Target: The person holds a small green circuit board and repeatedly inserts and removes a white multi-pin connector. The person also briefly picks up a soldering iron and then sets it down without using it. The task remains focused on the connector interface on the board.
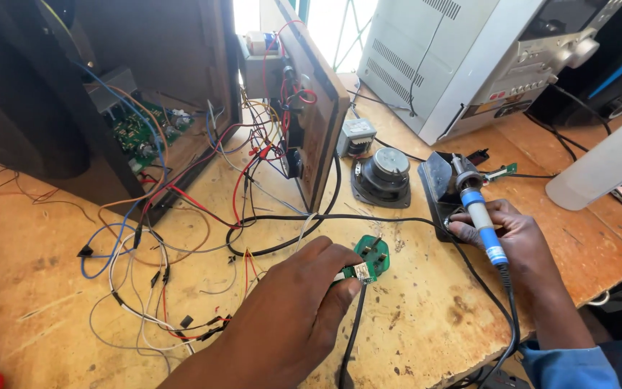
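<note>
My left hand (293,306) pinches a green mains plug (372,258) lying on the wooden bench, its black cable (353,335) trailing toward me. My right hand (516,241) grips a soldering iron with a blue and grey handle (482,225). The iron's tip points away from me into a black stand (437,184). The iron's black cord (509,302) runs down past my wrist.
An opened wooden speaker cabinet (160,86) with a green circuit board (142,130) and tangled coloured wires (181,216) fills the left. A loose round speaker (383,176), a small transformer (356,137), a white stereo unit (469,57) and a translucent plastic bottle (606,162) stand behind.
</note>
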